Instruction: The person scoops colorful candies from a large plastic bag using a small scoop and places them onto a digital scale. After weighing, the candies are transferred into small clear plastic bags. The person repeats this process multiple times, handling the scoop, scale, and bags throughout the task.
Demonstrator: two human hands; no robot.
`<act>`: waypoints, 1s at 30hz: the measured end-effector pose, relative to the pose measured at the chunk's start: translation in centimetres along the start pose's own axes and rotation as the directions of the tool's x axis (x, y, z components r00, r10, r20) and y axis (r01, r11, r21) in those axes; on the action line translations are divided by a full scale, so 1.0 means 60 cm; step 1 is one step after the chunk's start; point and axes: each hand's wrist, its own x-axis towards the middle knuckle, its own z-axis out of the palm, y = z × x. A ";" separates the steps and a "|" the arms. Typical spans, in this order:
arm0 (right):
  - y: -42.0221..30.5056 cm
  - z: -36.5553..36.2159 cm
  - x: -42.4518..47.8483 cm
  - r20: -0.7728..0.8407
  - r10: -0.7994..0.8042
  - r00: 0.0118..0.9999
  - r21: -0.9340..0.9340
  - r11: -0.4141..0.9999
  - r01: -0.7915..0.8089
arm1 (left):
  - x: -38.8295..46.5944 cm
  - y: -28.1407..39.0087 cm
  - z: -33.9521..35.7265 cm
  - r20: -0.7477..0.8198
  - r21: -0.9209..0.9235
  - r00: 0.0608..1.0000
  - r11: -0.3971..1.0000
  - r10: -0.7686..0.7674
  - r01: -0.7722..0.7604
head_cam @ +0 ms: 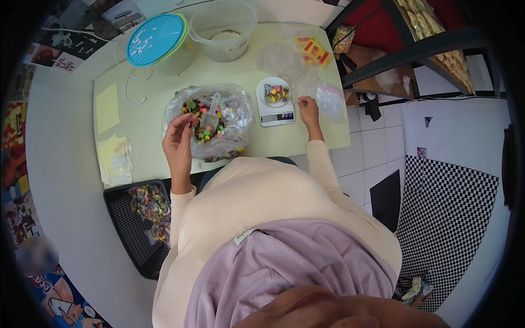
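Note:
Before me lies a large clear plastic bag (238, 107), its mouth spread around small multicoloured candies (204, 133). A translucent plastic scoop (211, 117) rests among them, handle pointing away from me. My left hand (178, 135) is raised over the bag's left side, thumb and fingers drawn together; whether a candy is between the fingertips cannot be made out. To the right of the bag stands a white digital kitchen scale (263, 111) with a lit display. A small clear packet of candies (277, 93) lies on its pan. My right hand (308, 110) is just right of the scale, fingers curled, no object visible in it.
Far back stand a tub with a blue lid (158, 39) and an open clear tub (223, 45). Empty plastic bags (326, 100) and yellow-red packaging (315, 51) lie at right. A black basket (133, 233) holds filled packets (149, 203). A dark-framed shelf (393, 49) rises at right.

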 end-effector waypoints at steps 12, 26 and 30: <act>0.029 -0.005 0.008 0.009 -0.006 1.000 0.028 1.000 0.006 | -0.041 -0.019 0.022 -0.024 0.024 1.000 1.000 -0.011 0.012; 0.011 0.026 0.047 0.043 -0.041 0.998 0.151 0.988 0.034 | -0.073 -0.023 0.026 -0.055 0.001 0.998 1.000 0.020 -0.020; -0.001 0.031 0.058 0.111 0.000 0.994 0.209 0.978 -0.023 | -0.076 -0.029 0.023 -0.044 0.012 0.999 1.000 0.017 -0.017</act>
